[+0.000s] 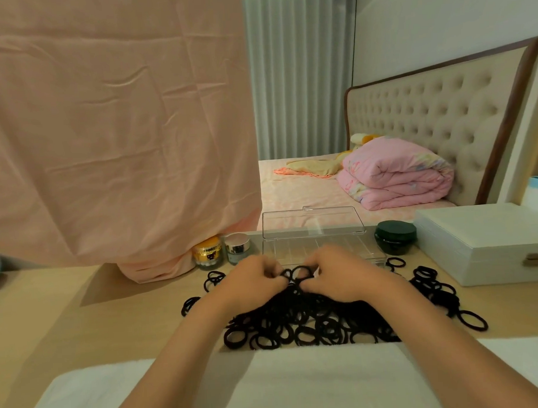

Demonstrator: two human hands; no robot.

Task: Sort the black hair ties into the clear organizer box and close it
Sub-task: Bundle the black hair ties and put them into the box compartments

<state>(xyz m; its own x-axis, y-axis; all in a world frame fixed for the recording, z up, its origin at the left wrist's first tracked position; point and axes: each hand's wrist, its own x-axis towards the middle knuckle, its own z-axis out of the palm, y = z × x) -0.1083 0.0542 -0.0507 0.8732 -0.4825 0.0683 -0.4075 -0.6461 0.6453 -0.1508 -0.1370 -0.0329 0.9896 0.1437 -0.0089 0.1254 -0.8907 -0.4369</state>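
Left hand (253, 281), right hand (341, 274) pinch fuzzy round black hair ties (297, 315) atop heap; clear plastic organizer box (313, 223) lid upright

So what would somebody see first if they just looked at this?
The big heap of black hair ties on the desk, right in front, with the left hand and right hand pinching ties at its top. Just behind stands the clear organizer box, lid up. A huge pink cloth hangs over the left side.
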